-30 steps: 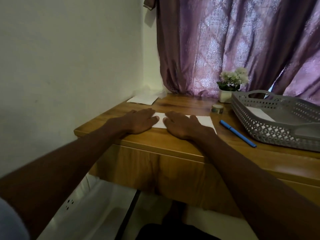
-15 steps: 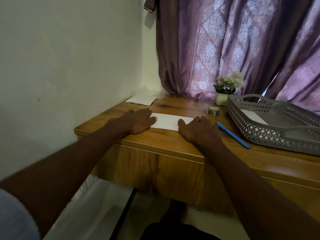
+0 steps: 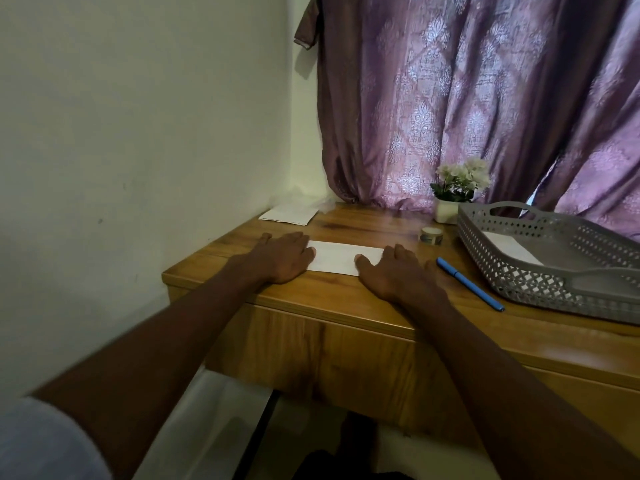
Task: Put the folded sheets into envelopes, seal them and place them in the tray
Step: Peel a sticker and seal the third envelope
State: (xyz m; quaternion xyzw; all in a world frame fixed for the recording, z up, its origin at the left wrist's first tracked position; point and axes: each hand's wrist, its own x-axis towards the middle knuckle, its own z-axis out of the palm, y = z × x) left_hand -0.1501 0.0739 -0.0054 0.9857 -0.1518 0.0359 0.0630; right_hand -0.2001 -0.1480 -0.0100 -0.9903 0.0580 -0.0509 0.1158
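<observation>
Left hand (image 3: pixel 284 256) kept flat, fingers spread, on the left end of the envelope (image 3: pixel 341 257). Right hand (image 3: pixel 393 271), flat too, slid rightward off the middle to the right end; flap likely smoothed shut. Tray (image 3: pixel 512 271) waiting at right, one white envelope inside.

Envelope (image 3: pixel 337 257) on desk (image 3: pixel 346 303); pen (image 3: pixel 469 283), tray (image 3: pixel 554 271) right

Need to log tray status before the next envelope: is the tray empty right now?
No, a white envelope already lies flat inside the grey tray, at its left side behind the perforated wall.
</observation>
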